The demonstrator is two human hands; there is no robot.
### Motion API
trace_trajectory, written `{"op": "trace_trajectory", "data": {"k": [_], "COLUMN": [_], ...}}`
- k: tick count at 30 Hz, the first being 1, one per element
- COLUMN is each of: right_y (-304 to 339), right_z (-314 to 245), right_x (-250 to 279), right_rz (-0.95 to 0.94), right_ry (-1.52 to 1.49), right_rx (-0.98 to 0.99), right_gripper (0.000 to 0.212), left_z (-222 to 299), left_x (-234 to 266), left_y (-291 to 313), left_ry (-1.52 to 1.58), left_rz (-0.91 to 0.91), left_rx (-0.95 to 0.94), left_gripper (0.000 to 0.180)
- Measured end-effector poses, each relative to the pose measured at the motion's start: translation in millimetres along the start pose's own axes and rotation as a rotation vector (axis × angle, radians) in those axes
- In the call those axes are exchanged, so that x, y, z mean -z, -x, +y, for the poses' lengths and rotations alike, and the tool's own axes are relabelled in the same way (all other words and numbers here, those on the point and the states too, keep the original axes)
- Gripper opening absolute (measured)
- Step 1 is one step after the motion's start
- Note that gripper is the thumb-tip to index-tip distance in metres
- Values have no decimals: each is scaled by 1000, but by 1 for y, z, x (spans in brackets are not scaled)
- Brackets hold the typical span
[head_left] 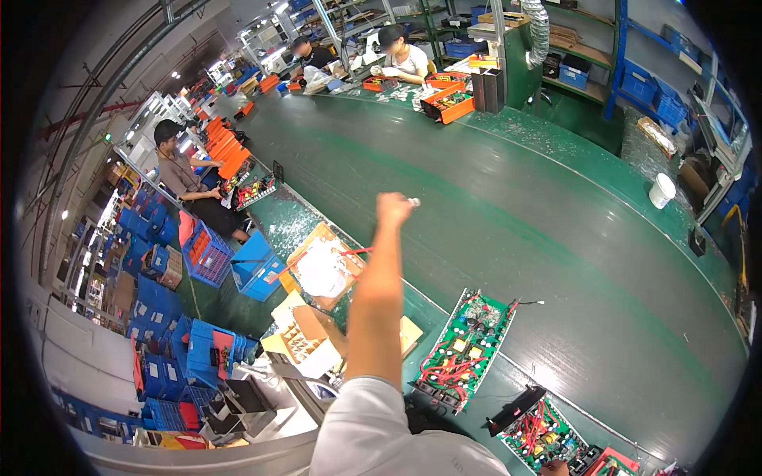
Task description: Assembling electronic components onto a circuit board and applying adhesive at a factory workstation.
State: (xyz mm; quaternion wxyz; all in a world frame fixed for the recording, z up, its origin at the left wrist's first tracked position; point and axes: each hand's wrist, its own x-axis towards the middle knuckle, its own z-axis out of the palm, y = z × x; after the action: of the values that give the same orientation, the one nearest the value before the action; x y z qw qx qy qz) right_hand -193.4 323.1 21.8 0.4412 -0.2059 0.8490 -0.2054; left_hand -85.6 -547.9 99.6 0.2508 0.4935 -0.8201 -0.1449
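My left arm reaches far out over the green conveyor belt (508, 230). My left hand (393, 209) is closed, and a small pale, shiny object (413, 202) sticks out at its right side; its kind is too small to tell. At the bottom edge, only part of my right hand (554, 468) shows, next to a green circuit board (548, 432) with red wires and a black panel (516, 410). Its fingers are mostly cut off by the frame. Nearer the middle lies a larger circuit board (468, 349) with red wires, yellow parts and a white-tipped cable.
Left of my arm stand an open carton (305, 341) with dividers and a carton holding white material (324, 270). Blue crates (255, 266) fill the left floor. A co-worker (186, 170) stands at the belt's left; others sit at the far side. A white bucket (662, 190) stands right.
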Motion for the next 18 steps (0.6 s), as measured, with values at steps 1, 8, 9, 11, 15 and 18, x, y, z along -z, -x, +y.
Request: {"op": "trace_trajectory", "data": {"k": [1,8,9,11,15,18], "right_y": [0,14,22,29,35,41], "right_z": [6,24,17,-13,-22,-21], "right_x": [-4,-11,-10,-3,-10,-14], "right_rz": [27,273,268,256,235,217], "right_ry": [31,237,202,167,102,45], "right_rx": [-25,24,-21,-39,-50,-134], "right_gripper": [26,27,27,26,26,27], "left_z": [39,301,330,350,344,330], "left_x": [-27,-130,-121,-132,-140,-108], "left_y": [13,189,229,312,466,527], "left_ry": [230,999,1019,1206,972,882], "left_rz": [53,-390,-548,-797,-1205,-1373], "left_rx": [41,-73,-177,-175,-661,-913], "left_gripper": [39,23,23,24,27,29]}}
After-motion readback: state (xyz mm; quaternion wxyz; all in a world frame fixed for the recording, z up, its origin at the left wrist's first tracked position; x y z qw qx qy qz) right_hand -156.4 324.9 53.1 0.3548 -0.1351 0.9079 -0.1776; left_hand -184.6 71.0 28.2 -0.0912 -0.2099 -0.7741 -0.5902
